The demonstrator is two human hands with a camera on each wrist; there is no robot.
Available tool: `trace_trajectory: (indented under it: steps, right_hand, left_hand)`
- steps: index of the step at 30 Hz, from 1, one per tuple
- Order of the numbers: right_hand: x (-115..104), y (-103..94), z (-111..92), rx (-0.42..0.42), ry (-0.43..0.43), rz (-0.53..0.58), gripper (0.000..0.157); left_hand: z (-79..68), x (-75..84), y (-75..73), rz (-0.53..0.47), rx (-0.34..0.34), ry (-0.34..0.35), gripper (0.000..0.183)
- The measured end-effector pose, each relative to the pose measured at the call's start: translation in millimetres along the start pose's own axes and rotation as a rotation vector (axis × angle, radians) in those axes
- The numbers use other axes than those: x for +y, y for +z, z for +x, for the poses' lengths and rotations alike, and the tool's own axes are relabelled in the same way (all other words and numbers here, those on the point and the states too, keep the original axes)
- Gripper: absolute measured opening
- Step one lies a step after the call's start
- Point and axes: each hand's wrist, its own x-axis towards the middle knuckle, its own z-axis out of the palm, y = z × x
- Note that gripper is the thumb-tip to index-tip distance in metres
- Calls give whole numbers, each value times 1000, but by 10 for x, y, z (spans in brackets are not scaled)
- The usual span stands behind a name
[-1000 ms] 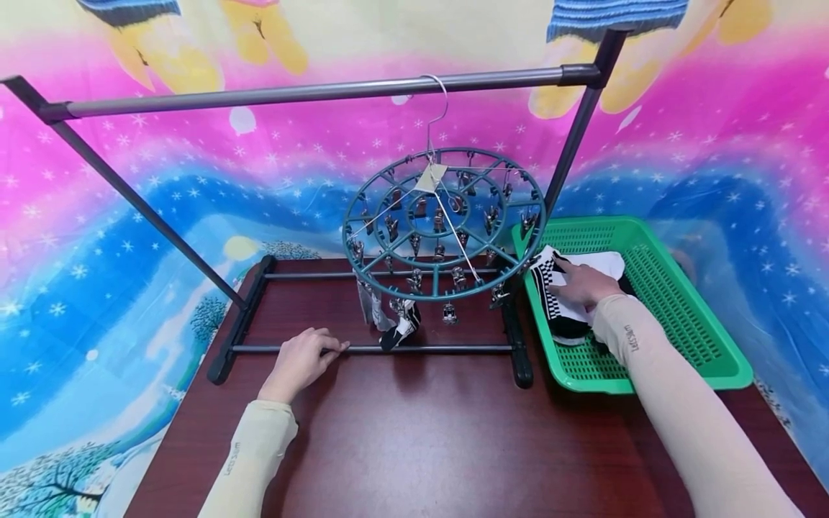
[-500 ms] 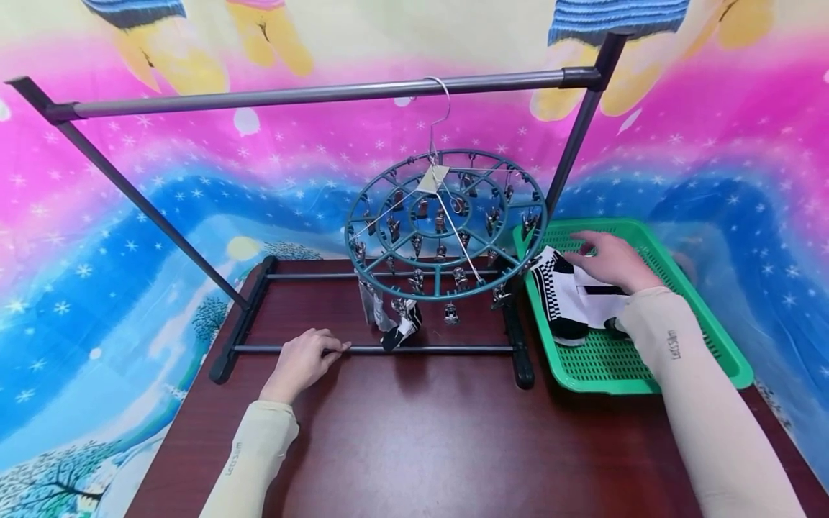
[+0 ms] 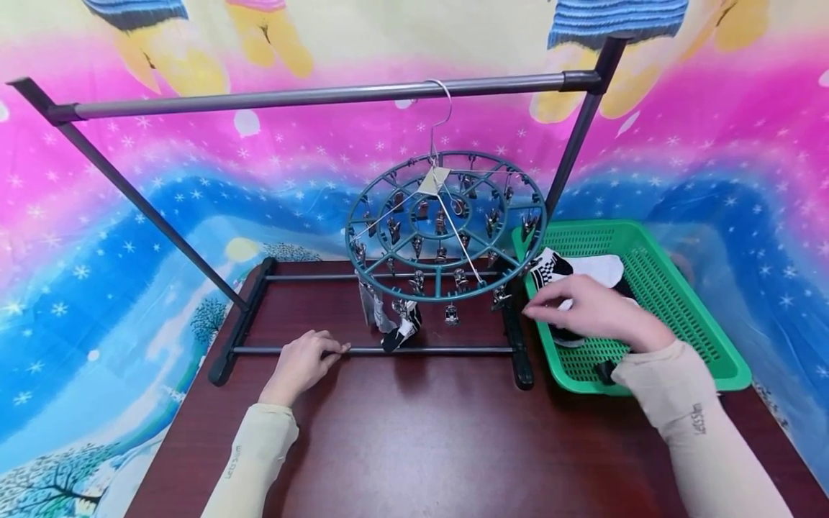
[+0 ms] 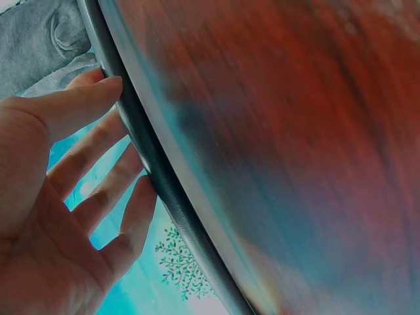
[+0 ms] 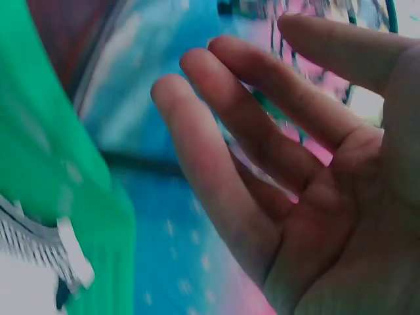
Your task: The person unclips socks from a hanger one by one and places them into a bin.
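Note:
My left hand (image 3: 303,367) holds the front lower bar (image 3: 447,350) of a dark drying rack; in the left wrist view the thumb lies against the bar (image 4: 157,164) and the other fingertips pass behind it. My right hand (image 3: 599,311) hovers over the left part of a green basket (image 3: 706,327). Its loosely bent fingers (image 5: 203,144) hold nothing. Below it lie black-and-white socks (image 3: 550,265), partly hidden by the hand, and a white sock (image 3: 605,270). From a round green clip hanger (image 3: 437,295) hang a grey sock (image 3: 372,302) and a black-and-white sock (image 3: 404,329).
The hanger hooks over the rack's top bar (image 3: 259,103), right of centre, with several metal clips (image 3: 451,314) dangling. The rack and basket stand on a reddish-brown table (image 3: 414,446). A patterned cloth (image 3: 291,165) covers the wall behind. Something small and black (image 3: 605,372) lies near the basket's front.
My right hand has lifted off the socks in the basket, then shifted toward the basket's near left side. The left hand has stayed on the lower bar.

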Motion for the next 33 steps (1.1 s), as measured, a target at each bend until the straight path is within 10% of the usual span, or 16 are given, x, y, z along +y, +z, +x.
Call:
trace_trajectory:
  steps: [4,9,33]
  right_hand:
    - [-84,352,106,-124,-118,59,26]
    - [-193,771,267,-217,-71,109,56]
    - [-686,1549,878,-1,-12,330,83]
  left_hand:
    - [-5,6,9,1,5,-2,9]
    - [-5,23,10,-5,-3,-10,11]
    - [9,50,-4,-22,78,-10,10]
